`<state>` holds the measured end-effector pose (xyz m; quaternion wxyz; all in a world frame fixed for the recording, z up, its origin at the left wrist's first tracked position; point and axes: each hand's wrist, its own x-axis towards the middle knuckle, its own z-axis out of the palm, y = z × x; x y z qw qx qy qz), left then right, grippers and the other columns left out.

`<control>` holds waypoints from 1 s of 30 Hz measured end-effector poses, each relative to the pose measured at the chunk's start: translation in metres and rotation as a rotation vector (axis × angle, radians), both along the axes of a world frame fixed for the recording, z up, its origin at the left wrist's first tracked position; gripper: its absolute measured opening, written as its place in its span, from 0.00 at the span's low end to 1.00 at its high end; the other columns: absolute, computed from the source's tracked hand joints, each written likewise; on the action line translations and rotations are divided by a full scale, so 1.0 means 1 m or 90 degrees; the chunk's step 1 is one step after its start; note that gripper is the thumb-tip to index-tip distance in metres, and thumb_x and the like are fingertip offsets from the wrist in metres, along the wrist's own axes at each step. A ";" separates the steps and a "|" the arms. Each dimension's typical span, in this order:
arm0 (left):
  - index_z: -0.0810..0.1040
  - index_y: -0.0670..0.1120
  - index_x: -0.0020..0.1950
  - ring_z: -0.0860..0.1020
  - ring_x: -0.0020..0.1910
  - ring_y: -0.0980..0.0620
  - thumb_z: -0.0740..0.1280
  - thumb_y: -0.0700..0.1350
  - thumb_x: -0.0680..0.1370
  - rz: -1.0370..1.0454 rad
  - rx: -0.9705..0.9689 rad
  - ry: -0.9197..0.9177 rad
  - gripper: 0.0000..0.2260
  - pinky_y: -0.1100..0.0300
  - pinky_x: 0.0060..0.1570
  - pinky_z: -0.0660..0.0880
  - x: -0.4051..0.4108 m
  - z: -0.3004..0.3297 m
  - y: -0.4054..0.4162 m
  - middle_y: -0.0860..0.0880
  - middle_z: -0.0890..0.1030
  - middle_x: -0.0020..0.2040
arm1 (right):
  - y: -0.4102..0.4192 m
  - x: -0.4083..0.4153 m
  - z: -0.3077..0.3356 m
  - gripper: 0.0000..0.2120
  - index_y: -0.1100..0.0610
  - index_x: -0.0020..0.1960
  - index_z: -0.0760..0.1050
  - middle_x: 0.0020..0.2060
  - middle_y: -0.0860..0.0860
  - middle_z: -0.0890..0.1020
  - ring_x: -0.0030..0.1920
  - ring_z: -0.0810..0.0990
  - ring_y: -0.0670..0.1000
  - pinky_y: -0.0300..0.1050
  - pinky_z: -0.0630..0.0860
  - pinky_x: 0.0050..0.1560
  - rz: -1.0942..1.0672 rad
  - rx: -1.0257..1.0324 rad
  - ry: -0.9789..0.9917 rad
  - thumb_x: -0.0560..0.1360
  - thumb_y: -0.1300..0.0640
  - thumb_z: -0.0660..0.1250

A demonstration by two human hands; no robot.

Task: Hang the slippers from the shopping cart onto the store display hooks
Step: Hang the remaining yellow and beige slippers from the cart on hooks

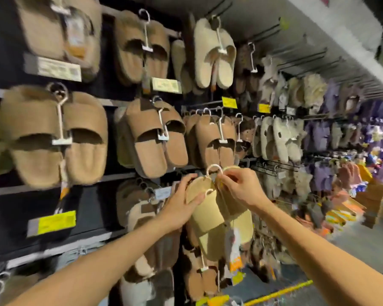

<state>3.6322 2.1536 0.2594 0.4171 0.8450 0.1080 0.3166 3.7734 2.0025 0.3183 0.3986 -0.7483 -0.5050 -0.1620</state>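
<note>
1. A pale yellow slipper pair (217,219) hangs at a crowded slipper wall, below the brown pairs (155,138).
2. The left hand (181,202) grips its upper edge; the right hand (239,184) pinches its white hanger hook (213,168).
3. It looks light and soft; the stiff hook seems the best hold.

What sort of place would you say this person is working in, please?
Most likely a shop's footwear aisle: a wall of hanging slippers on white hangers, yellow price labels, and bare display hooks. The hands, left hand and right hand, hold a yellow pair.
</note>
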 end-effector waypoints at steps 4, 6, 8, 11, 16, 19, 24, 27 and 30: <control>0.70 0.62 0.69 0.70 0.67 0.56 0.68 0.53 0.81 0.103 0.069 -0.101 0.18 0.63 0.64 0.67 -0.066 0.043 0.045 0.53 0.72 0.67 | 0.058 -0.073 0.037 0.15 0.43 0.35 0.77 0.33 0.42 0.80 0.38 0.79 0.40 0.30 0.69 0.39 0.099 0.049 0.009 0.81 0.49 0.65; 0.73 0.60 0.67 0.72 0.64 0.57 0.68 0.53 0.80 0.159 0.090 -0.151 0.15 0.71 0.58 0.67 -0.102 0.070 0.067 0.54 0.75 0.64 | 0.089 -0.109 0.057 0.13 0.47 0.39 0.81 0.34 0.44 0.83 0.39 0.81 0.40 0.28 0.72 0.40 0.146 0.079 0.008 0.81 0.48 0.65; 0.77 0.57 0.66 0.74 0.61 0.59 0.67 0.56 0.80 0.218 0.089 -0.198 0.14 0.69 0.57 0.69 -0.142 0.102 0.086 0.56 0.77 0.62 | 0.122 -0.148 0.080 0.15 0.49 0.38 0.82 0.33 0.45 0.83 0.37 0.81 0.42 0.34 0.75 0.41 0.179 0.105 -0.004 0.81 0.48 0.65; 0.80 0.56 0.62 0.77 0.58 0.59 0.67 0.57 0.80 0.288 0.125 -0.263 0.12 0.59 0.59 0.74 -0.205 0.144 0.114 0.58 0.80 0.58 | 0.166 -0.208 0.117 0.14 0.50 0.40 0.83 0.33 0.45 0.83 0.38 0.81 0.41 0.32 0.74 0.40 0.232 0.138 -0.028 0.81 0.48 0.65; 0.82 0.57 0.59 0.80 0.54 0.58 0.65 0.55 0.81 0.382 0.243 -0.326 0.10 0.57 0.55 0.77 -0.329 0.223 0.153 0.60 0.83 0.52 | 0.223 -0.317 0.188 0.15 0.54 0.42 0.85 0.32 0.45 0.83 0.36 0.81 0.43 0.39 0.77 0.41 0.300 0.257 -0.067 0.81 0.48 0.66; 0.81 0.58 0.54 0.79 0.51 0.62 0.63 0.53 0.82 0.422 0.279 -0.342 0.07 0.58 0.53 0.77 -0.384 0.257 0.167 0.63 0.82 0.48 | 0.243 -0.370 0.224 0.16 0.55 0.41 0.84 0.32 0.47 0.83 0.37 0.81 0.47 0.45 0.77 0.43 0.317 0.286 -0.042 0.80 0.47 0.66; 0.76 0.54 0.55 0.76 0.48 0.62 0.60 0.50 0.84 0.488 0.275 -0.422 0.05 0.63 0.44 0.73 -0.487 0.320 0.201 0.59 0.78 0.48 | 0.285 -0.480 0.296 0.16 0.56 0.41 0.85 0.34 0.52 0.84 0.37 0.81 0.49 0.48 0.77 0.40 0.324 0.320 -0.014 0.79 0.47 0.67; 0.73 0.54 0.59 0.76 0.54 0.53 0.59 0.49 0.84 0.544 0.314 -0.431 0.06 0.56 0.51 0.73 -0.534 0.343 0.216 0.53 0.76 0.56 | 0.310 -0.535 0.325 0.17 0.57 0.37 0.84 0.33 0.52 0.84 0.37 0.82 0.52 0.52 0.81 0.44 0.323 0.328 0.009 0.78 0.47 0.68; 0.69 0.53 0.66 0.72 0.61 0.51 0.58 0.46 0.84 0.565 0.362 -0.434 0.11 0.52 0.62 0.71 -0.581 0.359 0.234 0.52 0.70 0.61 | 0.335 -0.581 0.345 0.14 0.55 0.40 0.85 0.35 0.49 0.83 0.39 0.82 0.49 0.49 0.81 0.45 0.332 0.344 0.036 0.79 0.48 0.68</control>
